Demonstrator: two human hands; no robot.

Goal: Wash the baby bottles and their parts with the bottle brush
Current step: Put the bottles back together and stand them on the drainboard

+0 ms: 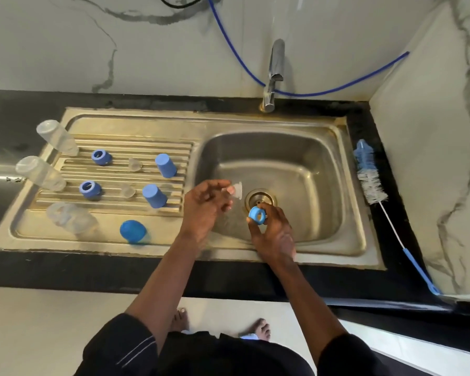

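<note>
Blue ring [257, 215] is pinched in the fingertips of the right hand [276, 234] above the sink [282, 147] drain. Just beside it, the left hand [206, 202], fingers curled, holds a clear teat [236, 189]. The bottle brush [371, 183] lies on the counter [65, 270] along the sink's right edge, well apart from both hands.

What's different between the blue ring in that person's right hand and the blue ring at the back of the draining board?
The held ring is pinched in the right hand above the sink basin, near the drain; the rear ring rests on the ridged draining board. The held ring looks lighter blue than the rear ring. Both are round blue collars with open centres.
</note>
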